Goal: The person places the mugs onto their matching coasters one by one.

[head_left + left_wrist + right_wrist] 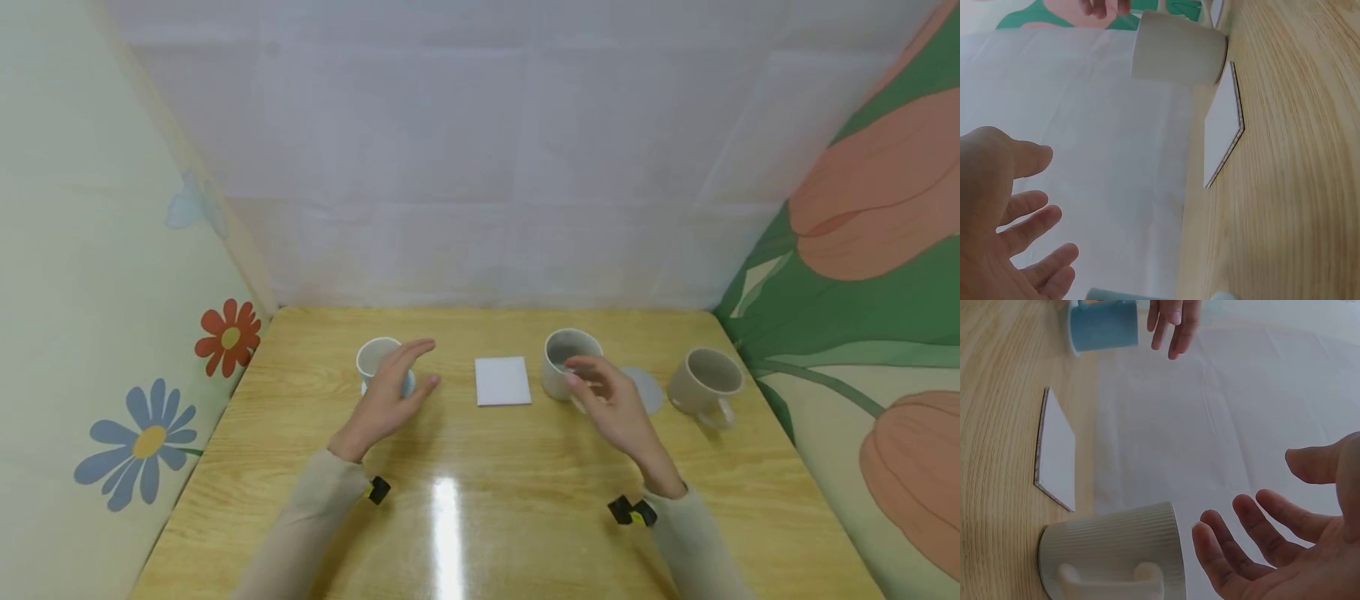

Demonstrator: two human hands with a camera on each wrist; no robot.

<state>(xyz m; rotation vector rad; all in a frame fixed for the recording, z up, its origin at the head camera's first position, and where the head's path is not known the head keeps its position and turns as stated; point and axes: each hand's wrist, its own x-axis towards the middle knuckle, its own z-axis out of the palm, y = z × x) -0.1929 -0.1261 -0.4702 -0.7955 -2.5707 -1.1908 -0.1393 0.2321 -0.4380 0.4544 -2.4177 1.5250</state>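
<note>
Ribbed off-white cylindrical ceramic mug (553, 380) stands upright on the right half of the light wood-grain tabletop (517, 475), handle toward the near right. Right hand (611, 404) is positioned above and just beside its rim — thumb set well apart from the extended fingers, a wide grip, holding nothing; the right-wrist view shows a gap between fingertips and mug.

Light-blue mug with a white interior (1105, 326) stands upright on the left half. Left hand (386, 400) is above its near right side, thumb and fingers likewise wide — holding nothing.

White square flat coaster (502, 382) lies between the two mugs, touching neither. Grey round flat disc (647, 392) lies to the right of the ribbed mug; farther right stands a taupe mug (693, 387), handle toward the near side. White creased cloth (487, 167) hangs beyond the far edge.
</note>
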